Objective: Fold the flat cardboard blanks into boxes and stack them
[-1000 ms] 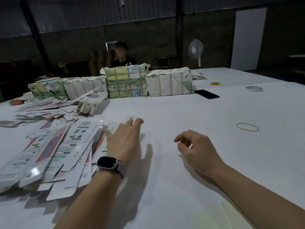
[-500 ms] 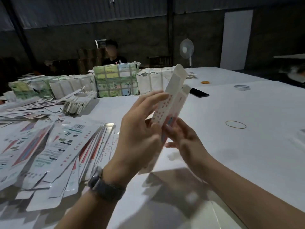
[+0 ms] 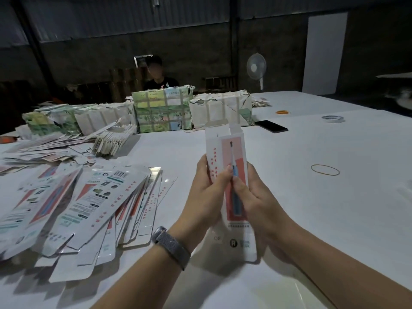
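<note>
Cardboard blank [image 3: 231,152] stands upright above the worktop [image 3: 312,208], held between both hands; the left hand [image 3: 206,192] grips its left edge and the right hand [image 3: 256,197] grips its right edge, thumbs pressing the front; its top flaps are open; more flat blanks [image 3: 89,197] lie in a pile to the left. To pop it into a box, squeeze both edges gently and evenly, then tuck the flaps in.

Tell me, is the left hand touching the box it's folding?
Touching. The head view shows the left hand wrapped around the box, its thumb pressed on the printed front.
</note>
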`<move>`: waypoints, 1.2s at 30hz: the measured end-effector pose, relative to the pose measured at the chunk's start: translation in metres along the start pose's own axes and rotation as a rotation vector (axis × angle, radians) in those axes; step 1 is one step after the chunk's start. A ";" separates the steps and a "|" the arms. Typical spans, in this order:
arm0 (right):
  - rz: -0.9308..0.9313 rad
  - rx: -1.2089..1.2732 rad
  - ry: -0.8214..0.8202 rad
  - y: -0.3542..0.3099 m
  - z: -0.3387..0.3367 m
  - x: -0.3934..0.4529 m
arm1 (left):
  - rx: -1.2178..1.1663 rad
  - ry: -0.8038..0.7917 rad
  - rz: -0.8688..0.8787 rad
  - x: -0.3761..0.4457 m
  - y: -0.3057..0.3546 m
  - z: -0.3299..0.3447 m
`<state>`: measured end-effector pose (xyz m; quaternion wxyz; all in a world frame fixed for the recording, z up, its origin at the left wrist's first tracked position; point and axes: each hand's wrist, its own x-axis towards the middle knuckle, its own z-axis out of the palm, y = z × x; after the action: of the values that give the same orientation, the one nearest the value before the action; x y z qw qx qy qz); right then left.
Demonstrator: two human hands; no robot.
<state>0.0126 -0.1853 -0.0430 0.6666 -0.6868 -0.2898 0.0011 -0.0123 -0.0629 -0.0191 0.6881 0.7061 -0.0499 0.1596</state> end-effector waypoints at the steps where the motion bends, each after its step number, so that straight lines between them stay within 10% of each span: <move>1: 0.010 0.005 -0.010 0.001 -0.001 0.000 | -0.027 -0.003 -0.024 0.000 -0.001 0.000; 36: -0.006 -0.045 0.153 0.004 -0.003 0.003 | 0.111 0.000 -0.003 0.000 -0.020 0.003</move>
<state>0.0179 -0.1868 -0.0453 0.6712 -0.6987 -0.2402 -0.0598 -0.0063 -0.0645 -0.0381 0.6481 0.7433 -0.0397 0.1612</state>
